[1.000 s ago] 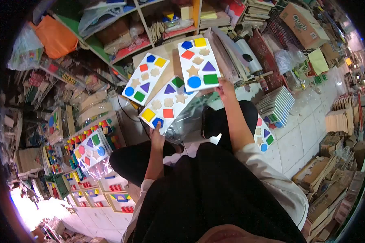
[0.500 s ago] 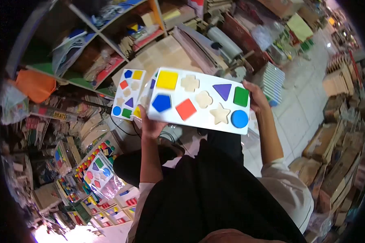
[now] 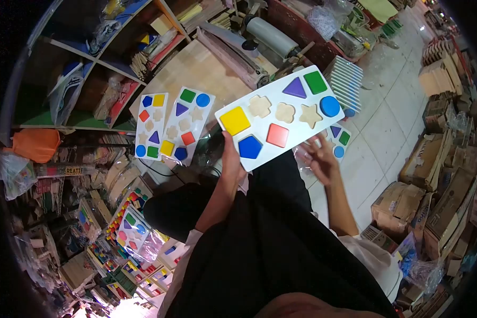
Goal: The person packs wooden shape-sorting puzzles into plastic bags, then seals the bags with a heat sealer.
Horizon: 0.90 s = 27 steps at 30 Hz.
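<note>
My left hand grips a white shape puzzle board by its lower left corner. The board is tilted, its right end higher. Seated in it are yellow, red and green squares or near-squares, a blue pentagon, a purple triangle and a blue circle; the plus, flower and star recesses show bare wood. Just below the board's lower edge, my right hand is off it with fingers spread. Two similar boards, one at the far left and one beside it, lie near the wooden tabletop. Behind my right hand, another board partly shows.
A wooden tabletop carries a roll of clear film. Compartment shelves stand at upper left. Cardboard boxes are stacked along the right, on the tiled floor. At lower left lies a plastic-wrapped puzzle board.
The puzzle board has turned so its right end is raised, and it sits further right. My right hand has let go of its right end and dropped below it. The head view has shifted.
</note>
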### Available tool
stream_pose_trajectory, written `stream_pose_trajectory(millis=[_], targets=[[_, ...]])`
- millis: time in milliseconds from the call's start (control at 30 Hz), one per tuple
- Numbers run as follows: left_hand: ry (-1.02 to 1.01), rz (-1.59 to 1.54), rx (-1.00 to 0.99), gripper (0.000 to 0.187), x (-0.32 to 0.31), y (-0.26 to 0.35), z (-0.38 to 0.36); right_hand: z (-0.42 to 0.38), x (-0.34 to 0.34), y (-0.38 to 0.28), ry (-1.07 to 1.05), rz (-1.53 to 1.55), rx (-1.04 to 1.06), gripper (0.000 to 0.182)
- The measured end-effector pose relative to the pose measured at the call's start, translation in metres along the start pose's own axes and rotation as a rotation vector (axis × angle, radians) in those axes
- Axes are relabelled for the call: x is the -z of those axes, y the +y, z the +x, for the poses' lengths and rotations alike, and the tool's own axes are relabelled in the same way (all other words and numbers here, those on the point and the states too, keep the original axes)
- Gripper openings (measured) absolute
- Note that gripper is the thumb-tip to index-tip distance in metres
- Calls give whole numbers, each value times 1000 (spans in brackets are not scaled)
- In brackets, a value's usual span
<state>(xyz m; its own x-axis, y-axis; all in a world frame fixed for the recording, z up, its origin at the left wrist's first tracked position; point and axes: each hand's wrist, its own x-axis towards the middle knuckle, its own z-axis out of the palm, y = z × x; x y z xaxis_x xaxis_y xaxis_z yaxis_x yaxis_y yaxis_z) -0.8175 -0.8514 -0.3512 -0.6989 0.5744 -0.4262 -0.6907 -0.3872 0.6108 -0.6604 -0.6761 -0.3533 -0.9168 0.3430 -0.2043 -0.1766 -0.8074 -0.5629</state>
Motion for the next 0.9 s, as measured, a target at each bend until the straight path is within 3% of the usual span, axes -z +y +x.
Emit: stream_pose_trajectory(millis=[100,167,200,300,367,433,500,533,633,700,733,900], targets=[[-29,5,63,60,-4,-20,11,6,-24,7,-2,78,28,61],[-172,62,21,61,-10,-26,8,10,-22,7,326,42,173,57],[-122,103,59,62,-12,-28,10,8,-21,2,312,32,179,52],[-425,-51,73,58,-3,-3,52,-1,-2,-6,396,21,221,49],[-221,450,-96,52,-3,16,112,-8,10,-16,423,-38,247,46],[122,1087,-499,51,9,24,205,-15,22,-24,461,-87,245,45],[533,1706,-624,54,-15,31,242,-21,25,-27,509,-62,262,46],[539,1696,-630,54,-23,27,249,-24,29,-27,500,-70,263,46],[857,1712,-613,50,-33,25,269,-27,34,-30,511,-67,273,46],[597,1632,-878,42,-19,30,289,-25,27,-33,563,-72,297,46],[620,1884,-782,30,5,32,299,-20,19,-33,595,-91,312,46],[595,1730,-870,14,41,69,242,-11,16,-36,458,-136,215,48]])
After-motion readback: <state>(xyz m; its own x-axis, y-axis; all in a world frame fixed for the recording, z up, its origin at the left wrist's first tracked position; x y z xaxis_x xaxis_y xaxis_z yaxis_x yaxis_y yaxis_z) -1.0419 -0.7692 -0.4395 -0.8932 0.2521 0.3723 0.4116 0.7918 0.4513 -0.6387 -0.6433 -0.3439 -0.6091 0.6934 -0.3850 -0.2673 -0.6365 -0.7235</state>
